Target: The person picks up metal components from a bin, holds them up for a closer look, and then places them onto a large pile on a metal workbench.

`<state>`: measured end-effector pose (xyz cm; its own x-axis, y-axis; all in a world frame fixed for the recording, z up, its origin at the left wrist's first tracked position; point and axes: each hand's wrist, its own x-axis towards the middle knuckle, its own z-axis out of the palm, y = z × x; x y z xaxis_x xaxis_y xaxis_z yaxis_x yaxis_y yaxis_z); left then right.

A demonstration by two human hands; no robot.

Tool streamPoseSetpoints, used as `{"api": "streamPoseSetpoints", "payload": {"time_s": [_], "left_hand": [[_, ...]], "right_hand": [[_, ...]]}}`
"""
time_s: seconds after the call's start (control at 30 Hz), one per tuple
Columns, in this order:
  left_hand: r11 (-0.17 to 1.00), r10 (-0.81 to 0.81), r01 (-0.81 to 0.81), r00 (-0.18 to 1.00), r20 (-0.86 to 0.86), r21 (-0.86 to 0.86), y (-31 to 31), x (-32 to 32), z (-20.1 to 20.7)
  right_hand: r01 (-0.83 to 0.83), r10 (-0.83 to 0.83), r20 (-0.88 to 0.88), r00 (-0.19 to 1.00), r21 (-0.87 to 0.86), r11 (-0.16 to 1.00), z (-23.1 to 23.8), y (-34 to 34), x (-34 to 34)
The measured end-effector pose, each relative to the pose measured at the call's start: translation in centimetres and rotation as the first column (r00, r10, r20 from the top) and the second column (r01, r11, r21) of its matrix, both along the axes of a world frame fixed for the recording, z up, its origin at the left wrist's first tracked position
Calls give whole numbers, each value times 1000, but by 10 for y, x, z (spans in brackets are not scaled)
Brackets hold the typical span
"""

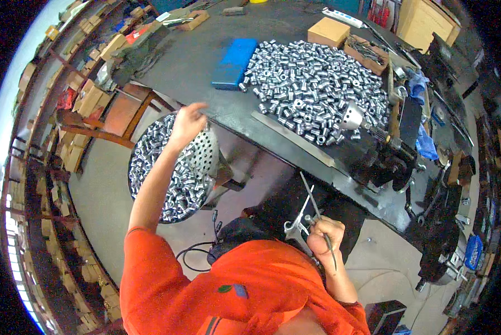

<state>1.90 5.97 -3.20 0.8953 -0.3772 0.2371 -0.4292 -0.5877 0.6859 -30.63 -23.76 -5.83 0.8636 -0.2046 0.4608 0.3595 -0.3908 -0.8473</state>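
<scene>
My left hand (188, 124) is raised over a round tub (131, 181) heaped with small silver metal sleeves (177, 190). Its forefinger stretches to the right, and I see nothing held in it. Beside that hand, a perforated metal scoop or bowl (203, 156) lies on the tub's right side. My right hand (326, 237) is closed around a slender grey rod (312, 195), which looks like a thin file and sticks out at both ends. A small metal cylinder (309, 219) shows at its fingertips. Next to it is a silver, caliper-like tool (296, 228), partly hidden.
On the dark workbench (205, 56) lies a large pile of metal sleeves (317, 84), with a blue box (234, 62), a cardboard box (328, 32) and a flat metal bar (292, 137) around it. A wooden chair (122, 114) stands left. Loaded shelves (49, 184) line the left.
</scene>
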Motion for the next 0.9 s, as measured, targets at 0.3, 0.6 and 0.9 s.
{"api": "streamPoseSetpoints", "payload": {"time_s": [0.3, 0.6, 0.9], "left_hand": [[892, 221, -240, 971, 95, 383, 40, -2, -58], [712, 124, -221, 974, 191, 667, 8, 8, -68], [968, -17, -90, 909, -415, -236, 8, -49, -11]], "right_hand": [[-117, 122, -78, 990, 67, 991, 14, 3, 6], [-50, 53, -168, 984, 26, 998, 4, -1, -7], [-78, 80, -119, 990, 24, 997, 9, 2, 2]]}}
